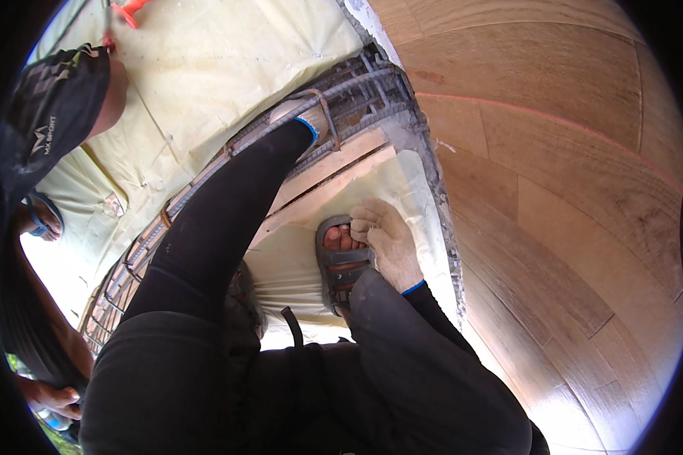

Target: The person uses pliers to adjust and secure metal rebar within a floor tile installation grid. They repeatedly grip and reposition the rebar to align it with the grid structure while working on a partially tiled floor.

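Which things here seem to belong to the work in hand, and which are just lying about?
Seemingly part of the work:
steel bars, with the left hand among them
gloves, on that hand and the right hand

Seemingly just lying about:
red-orange object, cut off by the view's edge

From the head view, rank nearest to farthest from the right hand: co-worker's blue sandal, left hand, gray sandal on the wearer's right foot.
From the right hand:
1. Gray sandal: immediately left of it.
2. Left hand: up and left, among the rebar.
3. Blue sandal: far left, beyond the rebar.
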The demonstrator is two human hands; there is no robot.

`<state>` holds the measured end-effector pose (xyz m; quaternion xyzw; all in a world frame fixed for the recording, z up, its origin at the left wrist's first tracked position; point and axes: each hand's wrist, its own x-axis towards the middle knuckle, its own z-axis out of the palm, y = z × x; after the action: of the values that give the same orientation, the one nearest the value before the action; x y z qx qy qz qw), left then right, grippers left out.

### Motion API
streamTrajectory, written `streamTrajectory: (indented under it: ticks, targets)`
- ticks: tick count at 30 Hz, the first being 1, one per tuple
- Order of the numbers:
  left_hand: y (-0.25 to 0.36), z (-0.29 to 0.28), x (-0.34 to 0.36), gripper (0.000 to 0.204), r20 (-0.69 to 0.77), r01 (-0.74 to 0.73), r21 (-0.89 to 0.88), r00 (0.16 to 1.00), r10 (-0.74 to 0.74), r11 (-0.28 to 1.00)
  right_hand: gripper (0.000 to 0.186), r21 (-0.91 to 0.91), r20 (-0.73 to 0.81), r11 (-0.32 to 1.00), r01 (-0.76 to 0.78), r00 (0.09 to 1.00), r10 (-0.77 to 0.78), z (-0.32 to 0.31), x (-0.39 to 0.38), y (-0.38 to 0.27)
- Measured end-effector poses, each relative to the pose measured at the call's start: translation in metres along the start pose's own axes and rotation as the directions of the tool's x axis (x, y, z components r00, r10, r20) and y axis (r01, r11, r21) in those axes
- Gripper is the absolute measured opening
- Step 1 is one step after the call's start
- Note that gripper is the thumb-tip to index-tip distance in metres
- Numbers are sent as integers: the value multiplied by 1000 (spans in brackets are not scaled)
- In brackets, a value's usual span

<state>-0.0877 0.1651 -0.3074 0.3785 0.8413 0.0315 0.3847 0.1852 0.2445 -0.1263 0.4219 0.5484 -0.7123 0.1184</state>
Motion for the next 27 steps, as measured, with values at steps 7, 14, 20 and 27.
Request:
streamTrajectory:
  ticks: [7, 14, 20, 27]
  targets:
    - [-6, 26, 6, 61, -93, 86, -337, 988, -124, 938, 64, -68, -27, 998, 5, 1000, -7, 2, 1, 0]
    - [-13, 21, 18, 63, 47, -57, -400, 995, 82, 915, 62, 6, -25, 999, 40, 999, -40, 1, -3, 4]
    - [-13, 30, 30, 65, 19, -4, -438, 1000, 14, 899, 62, 34, -24, 999, -3, 1000, 4, 2, 1, 0]
    - [-15, 43, 41, 67, 14, 11, -454, 1000, -5, 891, 65, 11, 39, 999, -41, 998, 40, -1, 1, -6]
